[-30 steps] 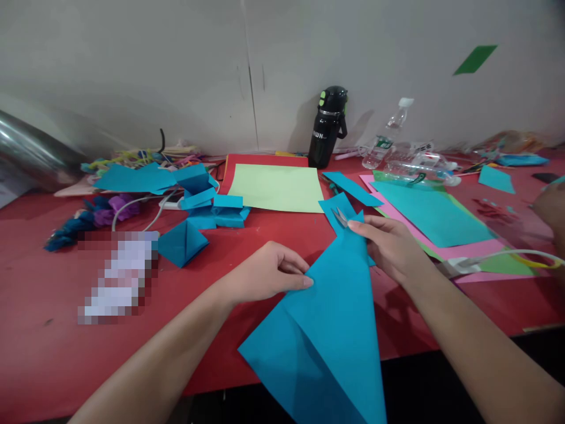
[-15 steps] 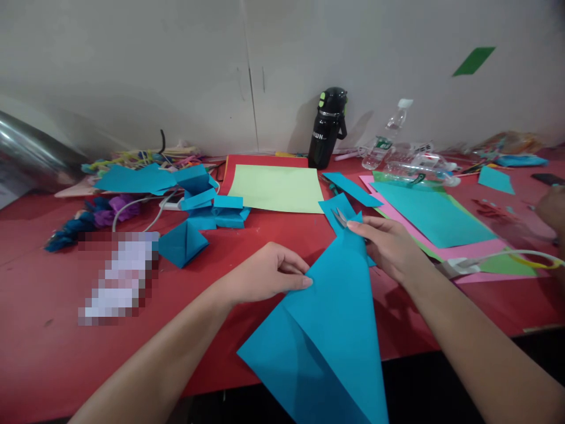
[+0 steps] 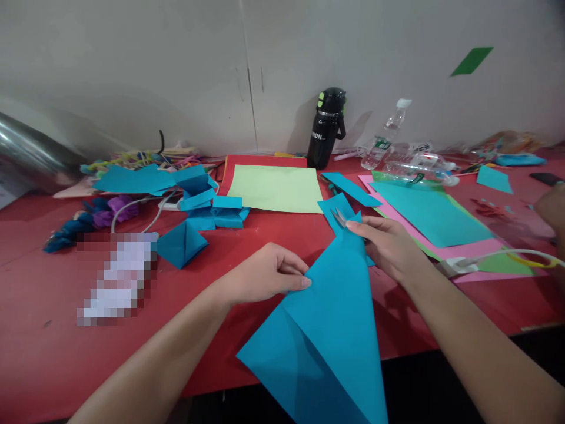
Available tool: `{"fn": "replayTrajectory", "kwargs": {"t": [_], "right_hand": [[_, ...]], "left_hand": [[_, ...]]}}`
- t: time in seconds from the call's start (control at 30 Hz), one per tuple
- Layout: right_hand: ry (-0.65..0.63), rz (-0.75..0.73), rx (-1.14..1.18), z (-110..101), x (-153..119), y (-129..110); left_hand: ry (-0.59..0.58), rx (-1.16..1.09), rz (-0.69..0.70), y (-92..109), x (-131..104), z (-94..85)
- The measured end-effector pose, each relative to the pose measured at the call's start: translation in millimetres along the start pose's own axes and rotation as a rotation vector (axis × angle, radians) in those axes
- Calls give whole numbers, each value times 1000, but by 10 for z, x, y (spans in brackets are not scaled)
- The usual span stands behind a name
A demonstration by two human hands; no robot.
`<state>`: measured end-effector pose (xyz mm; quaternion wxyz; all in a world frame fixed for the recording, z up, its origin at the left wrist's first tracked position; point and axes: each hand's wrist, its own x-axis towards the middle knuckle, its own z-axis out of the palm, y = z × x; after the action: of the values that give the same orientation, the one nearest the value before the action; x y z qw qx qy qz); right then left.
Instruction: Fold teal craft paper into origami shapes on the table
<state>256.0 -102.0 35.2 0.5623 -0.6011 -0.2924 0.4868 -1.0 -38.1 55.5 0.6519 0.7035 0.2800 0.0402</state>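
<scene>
A large sheet of blue paper [image 3: 335,312], folded over at an angle, hangs partly past the table's front edge. My left hand [image 3: 269,274] pinches its left edge between thumb and fingers. At the sheet's upper corner my right hand [image 3: 384,241] is closed, its thumb pressed on the paper. Open metal blades of a pair of scissors [image 3: 338,218] stick out by that thumb, pointing up and left; the handles are hidden behind the hand and paper. Just beyond the blades lies a smaller blue paper piece [image 3: 333,206].
Several folded blue paper shapes [image 3: 183,244] lie at left, near a pixelated patch and a white cable. A pale green sheet [image 3: 278,188], black flask [image 3: 326,129] and plastic bottles [image 3: 415,171] stand or lie behind. Coloured sheets [image 3: 436,212] are at right; another person's hand [image 3: 551,209] shows far right.
</scene>
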Motion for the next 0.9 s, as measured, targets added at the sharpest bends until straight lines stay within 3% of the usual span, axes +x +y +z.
{"fn": "replayTrajectory", "kwargs": {"t": [0.4,0.9], "right_hand": [[-72,-91,103,-11,-29,-47],[113,-194,155,56,5,-54]], "left_hand": [[22,10,14,-34,2,-19],[19,27,34,-35,-4,-49]]}}
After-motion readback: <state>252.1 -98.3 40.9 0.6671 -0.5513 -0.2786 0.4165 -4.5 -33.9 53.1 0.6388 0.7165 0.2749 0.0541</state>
